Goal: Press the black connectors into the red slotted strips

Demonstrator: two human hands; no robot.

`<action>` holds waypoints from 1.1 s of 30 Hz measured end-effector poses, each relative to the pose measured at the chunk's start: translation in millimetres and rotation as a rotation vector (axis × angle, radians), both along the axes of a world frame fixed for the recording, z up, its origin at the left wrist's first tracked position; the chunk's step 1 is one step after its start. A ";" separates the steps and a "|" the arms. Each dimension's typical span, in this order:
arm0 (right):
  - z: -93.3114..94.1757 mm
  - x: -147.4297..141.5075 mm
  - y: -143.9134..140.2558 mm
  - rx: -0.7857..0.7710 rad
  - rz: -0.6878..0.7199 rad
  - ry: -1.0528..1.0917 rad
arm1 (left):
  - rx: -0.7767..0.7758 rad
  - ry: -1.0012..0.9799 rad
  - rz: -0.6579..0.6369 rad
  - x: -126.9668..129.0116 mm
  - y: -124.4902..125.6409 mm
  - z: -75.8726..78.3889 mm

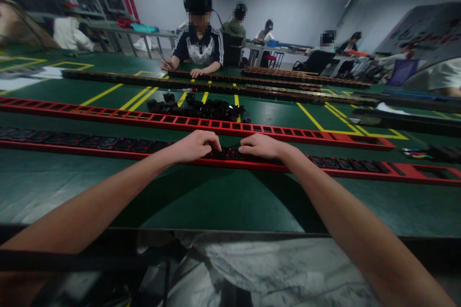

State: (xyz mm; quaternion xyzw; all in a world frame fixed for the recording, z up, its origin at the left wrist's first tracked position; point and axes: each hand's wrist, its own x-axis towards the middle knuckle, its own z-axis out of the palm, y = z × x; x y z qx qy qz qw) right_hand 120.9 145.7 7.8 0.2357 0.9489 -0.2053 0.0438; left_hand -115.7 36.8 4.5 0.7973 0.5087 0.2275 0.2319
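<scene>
A long red slotted rail (230, 163) lies across the table in front of me, with black plastic inserts (108, 143) seated along it. My left hand (196, 146) rests on the rail's middle, its fingers curled down to the inserts. Just to its right, my right hand (261, 147) bends over the same rail, fingers drawn together and tips on the inserts. Whatever lies between the fingertips is too small and dark to make out. A few inserts with red spots show in the gap between the two hands.
Beyond lies a second red rail (173, 119) with open slots. Behind it is a heap of loose black parts (212, 109). Long dark strips (144, 78) stretch across the green table (223, 201). A co-worker (200, 43) sits opposite. Cables (418, 153) lie at right.
</scene>
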 end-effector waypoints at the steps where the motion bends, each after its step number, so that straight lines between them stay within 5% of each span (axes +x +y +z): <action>1: 0.3 -0.1 -0.2 -0.002 0.000 0.002 | 0.002 -0.001 -0.001 -0.3 0.4 -0.5; 33: 4.4 -1.6 -5.6 0.033 -0.013 -0.021 | 0.018 0.010 0.003 0.9 0.2 -0.6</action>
